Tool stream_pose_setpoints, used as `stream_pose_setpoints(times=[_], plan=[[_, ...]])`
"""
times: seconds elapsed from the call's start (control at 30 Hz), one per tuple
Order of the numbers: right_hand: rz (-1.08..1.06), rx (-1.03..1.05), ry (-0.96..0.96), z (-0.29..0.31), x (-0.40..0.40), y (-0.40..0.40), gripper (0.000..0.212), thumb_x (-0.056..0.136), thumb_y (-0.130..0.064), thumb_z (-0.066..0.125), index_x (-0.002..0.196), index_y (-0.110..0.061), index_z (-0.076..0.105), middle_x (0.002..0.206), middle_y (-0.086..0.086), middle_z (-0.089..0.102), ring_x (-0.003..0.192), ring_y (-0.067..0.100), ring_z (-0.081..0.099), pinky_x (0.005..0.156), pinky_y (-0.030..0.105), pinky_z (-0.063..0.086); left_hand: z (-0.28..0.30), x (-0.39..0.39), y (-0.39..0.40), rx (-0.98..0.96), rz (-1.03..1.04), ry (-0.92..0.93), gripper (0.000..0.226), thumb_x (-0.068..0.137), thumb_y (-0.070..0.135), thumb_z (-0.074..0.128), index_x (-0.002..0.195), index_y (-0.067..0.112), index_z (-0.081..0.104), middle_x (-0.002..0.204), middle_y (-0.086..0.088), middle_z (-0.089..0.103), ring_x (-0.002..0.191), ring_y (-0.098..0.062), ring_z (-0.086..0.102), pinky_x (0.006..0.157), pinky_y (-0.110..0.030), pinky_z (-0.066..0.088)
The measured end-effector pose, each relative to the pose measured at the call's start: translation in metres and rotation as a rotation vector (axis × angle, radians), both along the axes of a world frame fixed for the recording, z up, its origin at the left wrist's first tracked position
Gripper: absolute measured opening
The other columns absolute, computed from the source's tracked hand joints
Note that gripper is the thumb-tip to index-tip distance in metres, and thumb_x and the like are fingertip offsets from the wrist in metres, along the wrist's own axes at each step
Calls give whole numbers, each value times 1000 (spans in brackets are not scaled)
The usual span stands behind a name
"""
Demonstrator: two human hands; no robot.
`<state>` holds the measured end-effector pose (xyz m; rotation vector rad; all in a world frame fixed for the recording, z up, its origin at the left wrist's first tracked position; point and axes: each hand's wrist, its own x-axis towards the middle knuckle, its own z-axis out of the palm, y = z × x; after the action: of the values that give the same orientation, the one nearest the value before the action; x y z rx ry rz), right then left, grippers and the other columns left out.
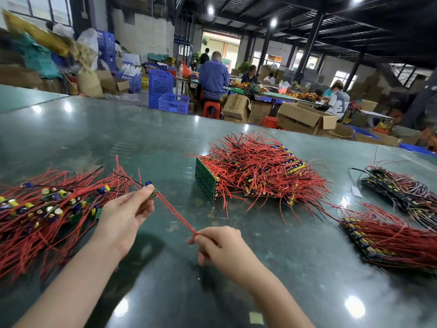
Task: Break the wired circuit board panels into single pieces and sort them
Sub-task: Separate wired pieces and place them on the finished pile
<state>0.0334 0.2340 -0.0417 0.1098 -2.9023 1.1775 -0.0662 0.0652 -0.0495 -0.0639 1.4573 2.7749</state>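
One single board stretched between two hands above the green table.

The left hand [123,215] pinches a small green single board [153,191] with a blue part on top, fingers closed on it; the right hand [217,242] is closed on the ends of its two red wires [176,215], drawn straight between the hands. At the left lies a loose pile of single pieces [45,207], red leads with yellow and blue capacitors. Beyond the hands sits a stack of unbroken panels [257,171], one green panel tilted on edge; further panels [387,235] lie right. The glossy dark-green table [283,268] reflects ceiling lights. Behind are blue crates [173,102], cardboard boxes [305,118] and seated workers [214,78].
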Motion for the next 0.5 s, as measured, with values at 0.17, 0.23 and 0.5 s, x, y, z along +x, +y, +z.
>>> stream_pose_setpoints(times=[0.17, 0.23, 0.5], plan=[[-89, -436, 63, 4, -4, 12, 34, 94, -24, 57, 61, -21, 66, 55, -7, 65, 54, 3, 51, 62, 17, 45, 7, -3, -5, 153, -53, -22, 37, 88, 9, 60, 53, 14, 72, 56, 4, 66, 52, -3, 61, 56, -14, 53], [-47, -532, 60, 6, -3, 13, 34, 96, -20, 54, 65, -21, 68, 58, -7, 66, 56, 4, 53, 63, 14, 44, 8, -3, -6, 188, -64, -48, 35, 88, 11, 60, 55, 13, 70, 57, 3, 66, 52, -4, 62, 55, -15, 53], [-178, -4, -102, 2, -2, 4, 41, 92, -35, 51, 52, -29, 59, 49, -15, 60, 54, -3, 49, 78, 28, 36, 13, 5, -1, 60, -8, 93, 36, 86, 1, 59, 55, 14, 73, 59, 5, 67, 52, -2, 60, 58, -12, 52]])
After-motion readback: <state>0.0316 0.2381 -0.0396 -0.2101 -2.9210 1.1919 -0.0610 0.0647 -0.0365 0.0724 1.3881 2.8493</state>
